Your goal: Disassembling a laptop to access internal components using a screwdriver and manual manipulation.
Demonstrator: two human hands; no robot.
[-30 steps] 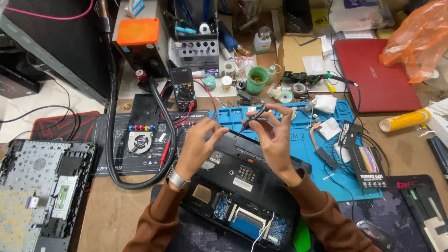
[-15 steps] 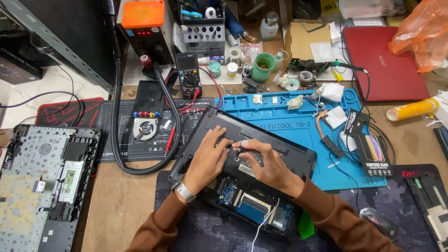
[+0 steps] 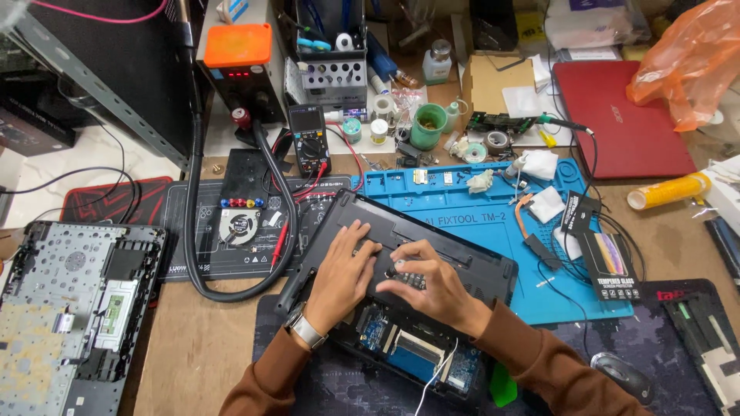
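Black plastic forms the underside of an opened laptop [image 3: 432, 254] that lies tilted in the middle of the workbench, partly on a blue silicone repair mat [image 3: 493, 223] and partly on a dark desk mat [image 3: 663, 362]. Both hands rest on it. The left hand [image 3: 343, 273], with a metal wristwatch [image 3: 302, 327], lies flat with spread fingers on the black cover and grasps nothing. The right hand [image 3: 432, 285] is just beside it, fingers bent down onto a small grille part of the laptop; I cannot tell if it pinches something there. Near the person, the cover is off and the blue circuit board [image 3: 408, 347] shows.

Right of the laptop, on the blue mat, lies a black flat package [image 3: 601, 246] with white print and a coloured rectangle on its front. Behind it is a closed red laptop [image 3: 624, 119], and at the top right corner an orange plastic bag [image 3: 686, 54]. A yellow roll [image 3: 667, 191] lies on the wooden table to the right. Behind the blue mat stand a green cup [image 3: 428, 123] and a black multimeter [image 3: 308, 139] with red leads. At the top, an orange-topped box [image 3: 239, 46] stands beside a tool holder. At the far left lies a grey laptop frame [image 3: 69, 308].
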